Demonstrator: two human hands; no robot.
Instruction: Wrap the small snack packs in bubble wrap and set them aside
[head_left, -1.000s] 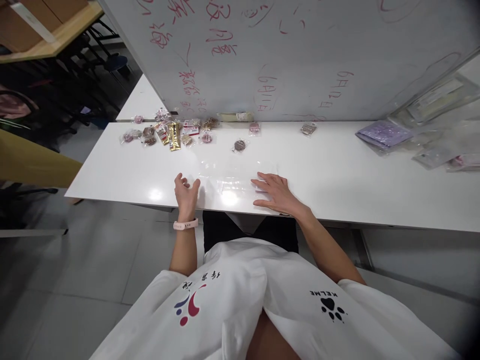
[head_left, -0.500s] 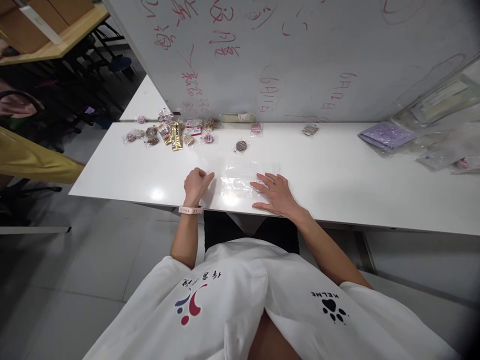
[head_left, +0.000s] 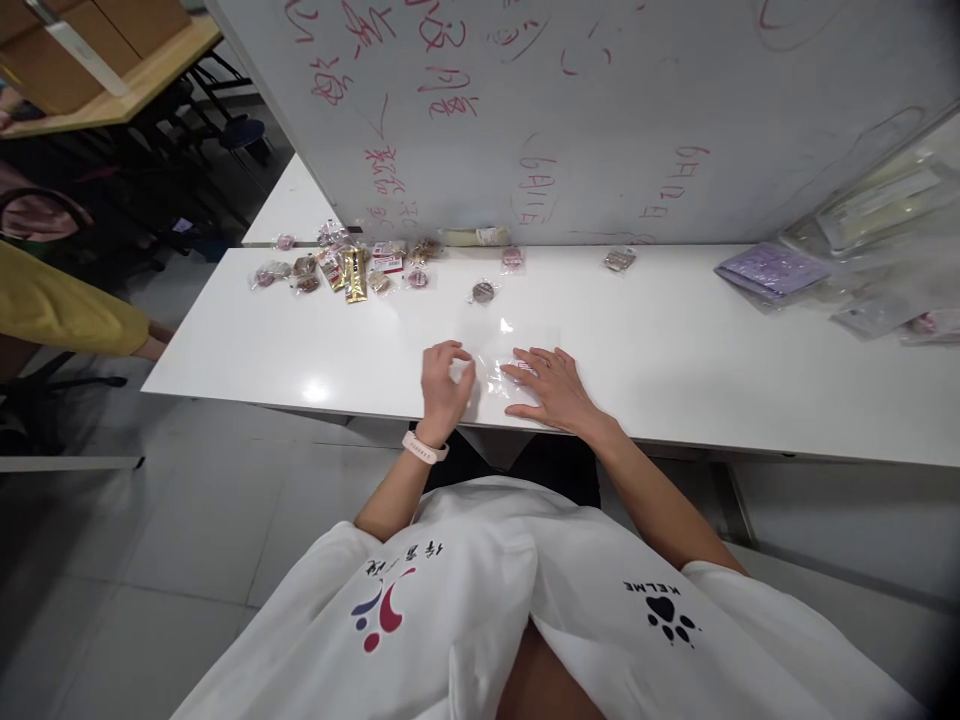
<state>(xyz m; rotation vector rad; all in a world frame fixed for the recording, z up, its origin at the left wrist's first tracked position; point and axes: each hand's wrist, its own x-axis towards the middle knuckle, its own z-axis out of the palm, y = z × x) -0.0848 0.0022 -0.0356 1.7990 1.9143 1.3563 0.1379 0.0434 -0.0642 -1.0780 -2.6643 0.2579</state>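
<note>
A clear plastic bag [head_left: 491, 372] lies on the white table near its front edge, glinting with creases. My right hand [head_left: 553, 388] rests flat on the bag's right part with fingers spread. Beneath those fingers shows a small printed patch, partly covered. At the bag's left side is my left hand [head_left: 445, 388], wearing a pale pink wristband [head_left: 425, 447]; its thumb and forefinger are curled together at the bag's edge. Just beyond the bag lies a dark round wrapped snack [head_left: 483, 291].
Several wrapped snacks and a gold packet [head_left: 355, 275] are heaped at the back left. A whiteboard [head_left: 585, 120] stands along the back edge. Purple packets [head_left: 772, 272] and clear bags [head_left: 892, 300] lie at the right. Another person's yellow garment [head_left: 67, 305] shows at far left.
My left hand has moved right toward my right hand, and the bag's left part has come over with it. My right hand stays in place.
</note>
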